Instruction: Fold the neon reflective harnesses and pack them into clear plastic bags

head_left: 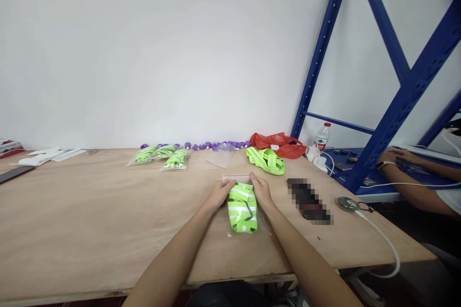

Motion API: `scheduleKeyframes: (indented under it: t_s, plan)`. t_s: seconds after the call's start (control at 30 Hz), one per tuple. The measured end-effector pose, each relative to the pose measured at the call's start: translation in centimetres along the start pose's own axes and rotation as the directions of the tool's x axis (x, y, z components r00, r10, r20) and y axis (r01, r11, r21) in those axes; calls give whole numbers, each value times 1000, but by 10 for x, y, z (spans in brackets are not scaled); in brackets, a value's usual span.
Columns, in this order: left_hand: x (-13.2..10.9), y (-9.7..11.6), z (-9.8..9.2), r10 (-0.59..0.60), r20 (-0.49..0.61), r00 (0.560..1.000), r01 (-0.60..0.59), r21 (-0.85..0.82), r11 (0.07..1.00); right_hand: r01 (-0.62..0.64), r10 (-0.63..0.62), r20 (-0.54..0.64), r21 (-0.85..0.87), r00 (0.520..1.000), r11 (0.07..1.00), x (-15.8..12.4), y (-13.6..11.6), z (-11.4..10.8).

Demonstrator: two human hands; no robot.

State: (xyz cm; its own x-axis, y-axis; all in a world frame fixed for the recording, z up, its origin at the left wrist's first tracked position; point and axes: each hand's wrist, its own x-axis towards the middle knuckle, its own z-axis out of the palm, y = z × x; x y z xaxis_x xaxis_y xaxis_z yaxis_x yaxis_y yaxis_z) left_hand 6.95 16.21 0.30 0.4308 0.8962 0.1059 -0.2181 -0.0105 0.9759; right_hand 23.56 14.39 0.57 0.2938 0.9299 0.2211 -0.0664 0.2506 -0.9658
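Observation:
A clear zip bag (pixel 236 178) lies near the table's front edge with its mouth pointing away from me. Inside it is a folded neon-green reflective strap (pixel 242 211) with silvery-white bands and a dark cord. My left hand (pixel 219 194) pinches the bag's upper left corner. At the upper right corner, the fingers of my right hand (pixel 261 189) are closed on the same bag. Whether the seal is closed cannot be made out. Beyond my right hand, a loose green reflective strap (pixel 266 160) lies bunched on the table.
Several filled bags (pixel 175 159) lie back left, before a row of purple pieces (pixel 202 146). A flat clear bag (pixel 220 155), red plastic bag (pixel 277 144), blurred dark object (pixel 309 201) and corded round device (pixel 347 204) are around. A blue rack (pixel 374 153) and another person's arms (pixel 403 172) are right.

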Motion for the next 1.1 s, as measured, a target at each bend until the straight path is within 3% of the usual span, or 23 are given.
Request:
scheduleKeyframes:
  t_s: [0.17, 0.3, 0.43, 0.57, 0.8, 1.1]
  plan:
    - [1, 1, -3, 73, -79, 994, -66, 84, 994, -143, 117, 212, 112, 970, 983, -6, -4, 3]
    - [0, 7, -5, 85, -105, 991, -68, 157, 985, -138, 115, 270, 67, 956, 988, -7, -4, 3]
    - [-1, 8, -6, 80, -135, 988, -56, 175, 983, -56, 55, 279, -5, 959, 998, -4, 0, 2]
    - [0, 6, -5, 56, -118, 991, -38, 150, 988, 4, 5, 211, -41, 978, 999, -1, 7, 1]
    - [1, 4, -4, 23, -114, 993, -9, 119, 993, -17, 25, 194, -44, 981, 999, 1, 9, -2]
    - [-1, 5, -5, 36, -146, 989, -22, 99, 995, -76, 65, 302, 24, 951, 997, -4, -1, -2]
